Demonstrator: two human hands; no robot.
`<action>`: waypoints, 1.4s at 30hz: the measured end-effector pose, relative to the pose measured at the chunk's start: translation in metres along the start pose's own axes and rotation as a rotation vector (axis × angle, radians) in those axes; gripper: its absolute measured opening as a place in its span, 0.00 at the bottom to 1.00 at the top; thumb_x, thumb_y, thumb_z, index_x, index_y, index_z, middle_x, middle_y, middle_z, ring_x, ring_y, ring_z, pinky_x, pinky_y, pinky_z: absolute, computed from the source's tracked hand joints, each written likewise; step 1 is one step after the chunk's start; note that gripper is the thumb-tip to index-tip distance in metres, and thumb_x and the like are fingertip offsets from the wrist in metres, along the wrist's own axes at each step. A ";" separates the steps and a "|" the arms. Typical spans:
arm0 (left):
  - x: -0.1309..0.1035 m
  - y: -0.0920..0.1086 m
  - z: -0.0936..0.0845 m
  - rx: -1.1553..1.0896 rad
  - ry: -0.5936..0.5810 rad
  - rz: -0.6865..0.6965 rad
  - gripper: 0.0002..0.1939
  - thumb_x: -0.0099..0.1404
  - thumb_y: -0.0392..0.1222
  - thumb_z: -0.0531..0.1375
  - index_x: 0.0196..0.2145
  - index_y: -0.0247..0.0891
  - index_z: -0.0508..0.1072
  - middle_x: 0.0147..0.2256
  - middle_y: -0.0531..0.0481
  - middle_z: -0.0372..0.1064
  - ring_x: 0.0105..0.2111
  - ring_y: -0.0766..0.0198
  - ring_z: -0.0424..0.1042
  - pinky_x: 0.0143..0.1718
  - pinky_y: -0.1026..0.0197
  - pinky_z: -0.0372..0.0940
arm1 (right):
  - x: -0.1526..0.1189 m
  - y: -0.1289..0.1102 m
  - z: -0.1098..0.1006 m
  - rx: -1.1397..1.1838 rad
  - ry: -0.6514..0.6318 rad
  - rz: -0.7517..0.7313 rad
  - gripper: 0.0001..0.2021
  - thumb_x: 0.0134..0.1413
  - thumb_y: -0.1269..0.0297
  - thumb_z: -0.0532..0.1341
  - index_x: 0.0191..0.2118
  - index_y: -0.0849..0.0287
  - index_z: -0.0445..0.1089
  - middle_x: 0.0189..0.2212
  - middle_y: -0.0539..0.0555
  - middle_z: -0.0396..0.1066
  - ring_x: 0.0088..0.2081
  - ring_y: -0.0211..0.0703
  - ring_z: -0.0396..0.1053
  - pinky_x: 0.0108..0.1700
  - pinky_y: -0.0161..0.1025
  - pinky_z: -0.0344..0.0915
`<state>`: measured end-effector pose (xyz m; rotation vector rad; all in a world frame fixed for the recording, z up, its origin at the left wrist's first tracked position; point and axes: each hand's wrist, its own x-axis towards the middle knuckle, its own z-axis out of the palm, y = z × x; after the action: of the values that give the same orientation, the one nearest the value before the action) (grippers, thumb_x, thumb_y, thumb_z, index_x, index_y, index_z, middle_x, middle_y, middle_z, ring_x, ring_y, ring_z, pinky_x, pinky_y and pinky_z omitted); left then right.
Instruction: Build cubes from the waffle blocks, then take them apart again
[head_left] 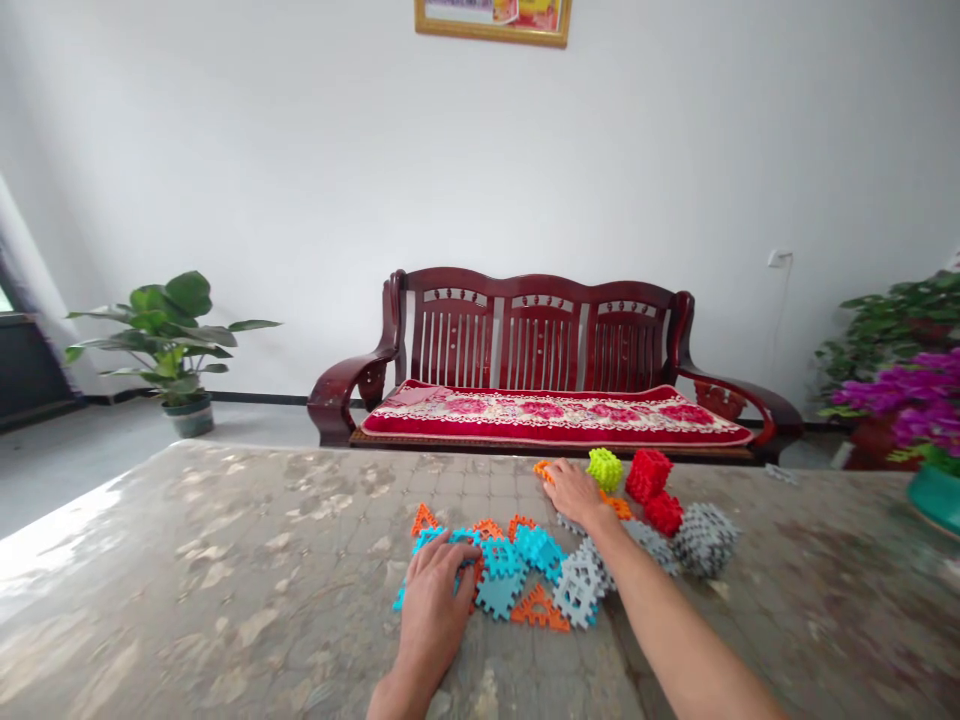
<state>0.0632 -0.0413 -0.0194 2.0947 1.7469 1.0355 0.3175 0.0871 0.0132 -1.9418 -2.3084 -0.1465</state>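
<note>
Blue toothed tiles (501,592) lie in a loose group on the patterned table. My left hand (437,590) rests over the left end of that group, fingers slightly apart, palm down. Farther off, my right hand (570,490) has its fingers on an orange piece (541,470), beside a lime-green block (604,469). Grey tiles (579,585) sit right of the blue ones, with an orange triangle (540,608) at the near side. To the right are a red cube (648,474), a smaller red block (664,513) and a big grey block (705,540).
The table cover (225,560) spans the foreground. A grey piece (781,473) lies near the far edge. Purple flowers in a teal pot (936,497) stand at the right. Beyond the table are a wooden bench (540,345) and a potted plant (187,415).
</note>
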 end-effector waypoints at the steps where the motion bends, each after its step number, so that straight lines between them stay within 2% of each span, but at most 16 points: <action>1: 0.000 0.001 0.000 0.001 0.002 -0.003 0.11 0.63 0.41 0.55 0.38 0.49 0.78 0.44 0.52 0.76 0.57 0.51 0.63 0.58 0.45 0.57 | -0.003 -0.001 -0.001 0.010 -0.001 -0.002 0.16 0.63 0.63 0.48 0.52 0.57 0.68 0.52 0.61 0.66 0.50 0.51 0.66 0.50 0.47 0.60; 5: 0.000 0.002 -0.001 0.001 0.006 -0.004 0.11 0.63 0.41 0.55 0.38 0.48 0.78 0.44 0.52 0.76 0.57 0.52 0.63 0.58 0.45 0.57 | -0.017 -0.006 -0.003 0.063 -0.013 -0.032 0.16 0.61 0.64 0.50 0.52 0.53 0.68 0.53 0.57 0.66 0.49 0.49 0.66 0.51 0.46 0.60; 10: 0.001 0.002 -0.002 0.013 -0.005 0.009 0.12 0.63 0.41 0.55 0.39 0.47 0.78 0.45 0.51 0.76 0.58 0.52 0.63 0.59 0.45 0.55 | -0.034 -0.007 -0.010 0.182 -0.037 -0.141 0.16 0.60 0.64 0.52 0.50 0.50 0.72 0.51 0.51 0.70 0.49 0.41 0.68 0.52 0.37 0.60; 12: 0.001 0.002 -0.003 0.018 -0.014 0.014 0.13 0.63 0.41 0.54 0.39 0.47 0.78 0.45 0.51 0.76 0.58 0.52 0.63 0.59 0.46 0.55 | -0.042 -0.006 -0.016 0.224 -0.035 -0.158 0.18 0.59 0.65 0.51 0.52 0.51 0.70 0.51 0.50 0.71 0.50 0.40 0.68 0.52 0.35 0.60; 16: 0.000 0.004 -0.005 0.036 -0.026 0.013 0.14 0.63 0.39 0.53 0.39 0.47 0.78 0.45 0.52 0.76 0.58 0.52 0.62 0.59 0.46 0.54 | -0.070 -0.004 -0.026 0.273 0.106 -0.075 0.22 0.60 0.67 0.49 0.58 0.59 0.64 0.57 0.57 0.66 0.57 0.43 0.62 0.59 0.39 0.55; 19: 0.000 0.005 -0.006 0.050 -0.013 0.007 0.14 0.62 0.37 0.53 0.38 0.47 0.78 0.44 0.52 0.76 0.57 0.53 0.62 0.59 0.47 0.54 | -0.103 -0.008 -0.029 0.279 0.221 0.060 0.20 0.61 0.63 0.49 0.56 0.59 0.66 0.53 0.58 0.69 0.55 0.46 0.64 0.56 0.40 0.56; 22: 0.000 0.006 -0.007 0.066 -0.004 0.004 0.14 0.61 0.36 0.52 0.36 0.46 0.78 0.43 0.52 0.76 0.56 0.54 0.63 0.58 0.50 0.55 | -0.138 -0.020 -0.027 0.187 0.234 0.131 0.20 0.60 0.55 0.53 0.54 0.56 0.68 0.51 0.58 0.71 0.52 0.51 0.65 0.53 0.44 0.58; 25: -0.001 0.008 -0.010 0.102 0.018 0.002 0.15 0.61 0.34 0.52 0.35 0.46 0.78 0.42 0.52 0.76 0.56 0.55 0.64 0.58 0.50 0.55 | -0.160 -0.039 -0.022 0.124 0.235 0.126 0.20 0.58 0.53 0.56 0.54 0.51 0.67 0.53 0.57 0.69 0.53 0.54 0.63 0.52 0.48 0.58; 30: -0.003 0.015 -0.016 0.190 0.056 -0.020 0.14 0.60 0.34 0.53 0.34 0.47 0.77 0.41 0.51 0.75 0.49 0.56 0.67 0.57 0.50 0.54 | -0.163 -0.064 -0.014 0.168 0.253 0.088 0.19 0.60 0.56 0.55 0.55 0.51 0.66 0.54 0.55 0.68 0.54 0.51 0.62 0.54 0.46 0.57; 34: -0.002 0.017 -0.017 0.186 0.102 0.043 0.11 0.64 0.40 0.54 0.37 0.47 0.76 0.41 0.51 0.75 0.47 0.56 0.68 0.55 0.51 0.56 | -0.160 -0.057 -0.009 0.224 0.337 0.119 0.18 0.64 0.58 0.50 0.54 0.54 0.67 0.53 0.55 0.69 0.53 0.48 0.64 0.54 0.44 0.57; 37: -0.002 0.020 -0.014 0.089 0.111 0.129 0.10 0.66 0.42 0.54 0.37 0.46 0.75 0.41 0.51 0.74 0.46 0.58 0.69 0.51 0.55 0.60 | -0.162 -0.047 -0.006 0.186 0.364 0.178 0.17 0.64 0.59 0.49 0.51 0.54 0.69 0.49 0.56 0.71 0.50 0.49 0.65 0.52 0.44 0.58; 40: -0.006 0.032 -0.011 -0.038 0.066 0.241 0.09 0.66 0.42 0.54 0.38 0.46 0.75 0.41 0.51 0.74 0.44 0.61 0.71 0.47 0.60 0.64 | -0.164 -0.047 -0.004 0.130 0.336 0.158 0.16 0.64 0.59 0.49 0.50 0.54 0.69 0.47 0.56 0.72 0.48 0.50 0.65 0.51 0.44 0.58; 42: -0.012 0.044 -0.008 -0.097 -0.026 0.323 0.09 0.64 0.42 0.57 0.40 0.46 0.75 0.42 0.52 0.74 0.45 0.62 0.71 0.48 0.62 0.64 | -0.164 -0.052 -0.004 0.110 0.312 0.133 0.16 0.65 0.58 0.49 0.51 0.54 0.69 0.47 0.56 0.72 0.47 0.50 0.65 0.49 0.44 0.58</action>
<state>0.0910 -0.0661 0.0076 2.3649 1.3441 1.1406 0.2938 -0.0816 -0.0078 -1.8597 -1.9446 -0.2811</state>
